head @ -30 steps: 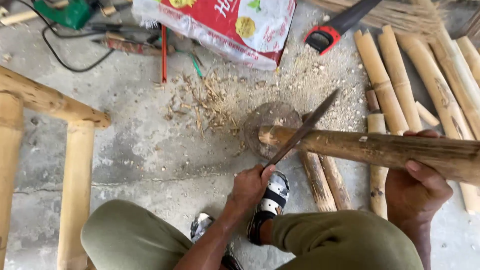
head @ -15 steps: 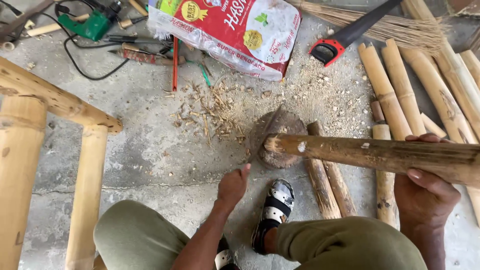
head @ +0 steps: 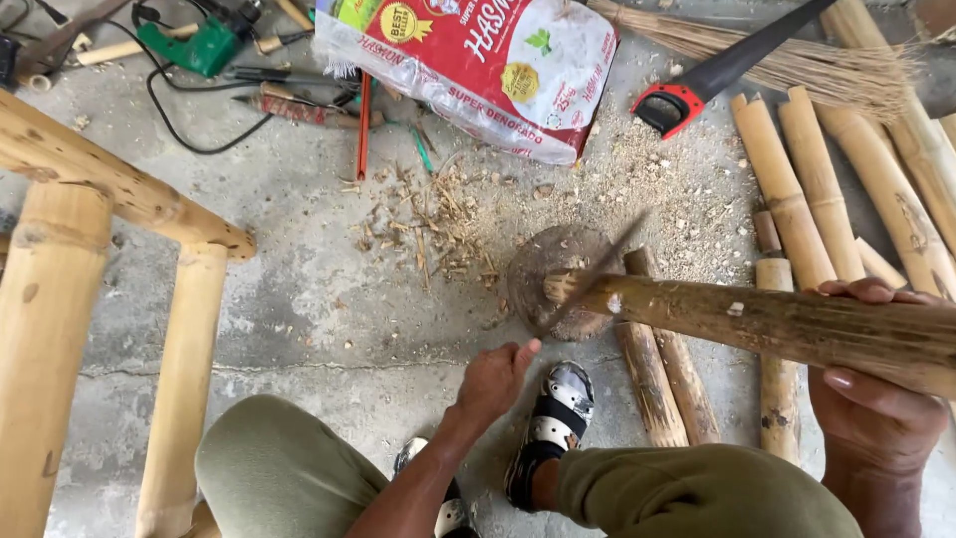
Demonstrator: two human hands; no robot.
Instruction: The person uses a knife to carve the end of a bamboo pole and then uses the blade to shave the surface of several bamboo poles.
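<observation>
My right hand point(head: 881, 384) grips a long brown bamboo pole point(head: 777, 324) that lies level across the right of the view. The pole's cut end rests on a round wooden chopping block point(head: 548, 264). My left hand point(head: 495, 379) is closed on the handle of a long knife point(head: 588, 284), whose blurred blade slants up and right across the pole's end. My sandalled foot point(head: 550, 428) stands on the floor just below the block, between my knees.
A bamboo frame point(head: 110, 259) stands at the left. Cut bamboo lengths point(head: 797, 189) lie at the right. A red and white sack point(head: 478, 70), a handsaw point(head: 717, 75), a straw broom point(head: 787, 55), a green power tool point(head: 199, 45) and hand tools lie beyond. Shavings cover the floor.
The knife was raised off the pole's end half a second ago and has come back down across it. My right hand and the pole stayed put.
</observation>
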